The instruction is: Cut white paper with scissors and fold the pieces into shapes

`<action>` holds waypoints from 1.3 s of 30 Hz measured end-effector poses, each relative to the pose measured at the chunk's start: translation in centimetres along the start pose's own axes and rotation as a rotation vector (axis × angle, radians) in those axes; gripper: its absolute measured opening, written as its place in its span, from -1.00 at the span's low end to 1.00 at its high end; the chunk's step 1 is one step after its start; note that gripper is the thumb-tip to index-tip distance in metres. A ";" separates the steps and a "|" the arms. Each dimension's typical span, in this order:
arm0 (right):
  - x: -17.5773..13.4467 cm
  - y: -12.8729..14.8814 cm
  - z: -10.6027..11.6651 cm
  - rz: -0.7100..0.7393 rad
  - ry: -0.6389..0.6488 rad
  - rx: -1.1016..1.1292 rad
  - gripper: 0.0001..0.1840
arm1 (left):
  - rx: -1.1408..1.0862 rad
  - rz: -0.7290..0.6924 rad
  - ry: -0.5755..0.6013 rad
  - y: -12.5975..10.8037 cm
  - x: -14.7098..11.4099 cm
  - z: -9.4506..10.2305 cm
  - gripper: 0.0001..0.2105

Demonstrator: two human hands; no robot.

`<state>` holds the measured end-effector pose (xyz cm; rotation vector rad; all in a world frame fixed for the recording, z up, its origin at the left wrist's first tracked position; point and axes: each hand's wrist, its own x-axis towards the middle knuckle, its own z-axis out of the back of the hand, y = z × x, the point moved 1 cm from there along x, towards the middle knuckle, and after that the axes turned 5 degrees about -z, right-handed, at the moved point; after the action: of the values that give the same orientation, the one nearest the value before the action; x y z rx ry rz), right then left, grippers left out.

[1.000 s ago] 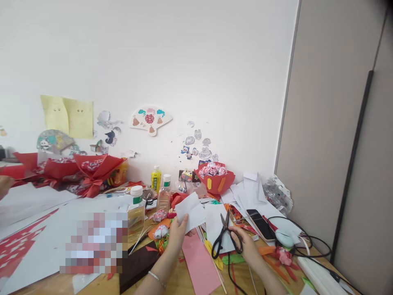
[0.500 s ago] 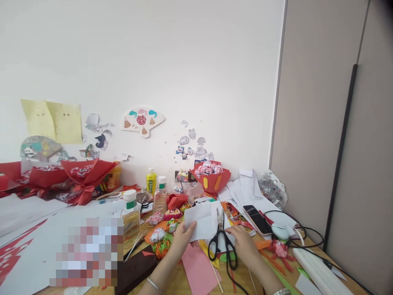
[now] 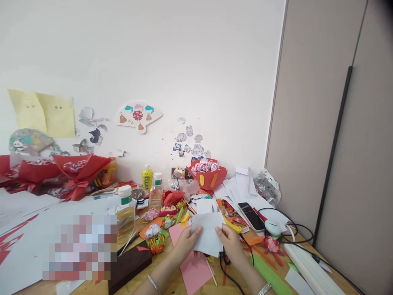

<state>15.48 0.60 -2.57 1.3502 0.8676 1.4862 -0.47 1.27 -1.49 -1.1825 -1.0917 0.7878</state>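
A small stack of white paper sheets (image 3: 208, 232) is held up in front of me. My left hand (image 3: 188, 241) pinches its left edge, thumb on top. At the right edge, my right hand (image 3: 229, 241) grips it in the same way. Behind the paper the metal tips of the scissors (image 3: 214, 208) show over another white sheet (image 3: 206, 203); most of the scissors is hidden. Pink paper (image 3: 196, 276) lies below my hands, with a thin wooden stick (image 3: 211, 268) across it. A yellow tool with a black cord (image 3: 233, 225) lies beyond my right hand.
Folded paper flowers (image 3: 157, 242), clear bottles (image 3: 156, 192) and a dark box (image 3: 130, 266) are at left. A phone (image 3: 250, 215), a mouse (image 3: 272, 227), cords and a white bar (image 3: 310, 268) lie right. A red-wrapped bouquet (image 3: 207, 174) stands by the wall.
My right hand has moved from beside the scissors to the paper's right edge. The paper, now in both hands, has come lower and nearer, covering most of the scissors. The view has shifted slightly.
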 end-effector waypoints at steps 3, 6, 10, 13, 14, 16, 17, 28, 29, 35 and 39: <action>-0.2 0.1 -0.3 -0.021 0.045 0.121 -0.59 | -0.035 0.001 -0.008 -0.4 -0.1 -0.2 -0.51; -0.3 0.2 -0.6 -0.032 0.077 0.205 -0.58 | -0.054 0.002 -0.022 -0.6 -0.2 -0.3 -0.50; -0.2 0.2 -0.6 -0.025 0.090 0.252 -0.57 | -0.065 0.010 -0.035 -0.8 -0.2 -0.4 -0.47; -0.1 0.1 -0.5 -0.035 0.081 0.252 -0.58 | -0.076 0.027 -0.019 -0.9 -0.2 -0.5 -0.46; -0.1 0.1 -0.5 -0.038 0.077 0.251 -0.59 | -0.078 0.028 -0.013 -0.9 -0.2 -0.5 -0.46; 0.0 0.1 -0.5 -0.039 0.066 0.250 -0.59 | -0.084 0.030 -0.008 -0.9 -0.2 -0.5 -0.45; 0.0 0.1 -0.4 -0.041 0.060 0.251 -0.59 | -0.089 0.033 -0.008 -0.9 -0.3 -0.5 -0.45; 0.0 0.5 -0.1 -0.006 0.038 0.109 -0.65 | -0.072 0.042 -0.009 -0.8 -0.3 -0.4 -0.56; 0.1 0.6 0.3 0.017 0.015 0.016 -0.67 | -0.058 0.038 -0.037 -0.6 -0.1 -0.2 -0.57; 0.8 0.3 3.5 0.002 -0.193 -0.804 -0.84 | 0.011 -0.051 -0.232 -0.3 0.8 1.8 -0.58; 0.8 -0.3 3.6 -0.079 -0.140 -1.024 -0.76 | 0.027 -0.073 -0.294 -0.5 1.0 2.6 -0.58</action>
<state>19.08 1.19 -2.00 0.6179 0.0016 1.4238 -2.68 2.87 -0.76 -1.0185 -1.3527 0.9361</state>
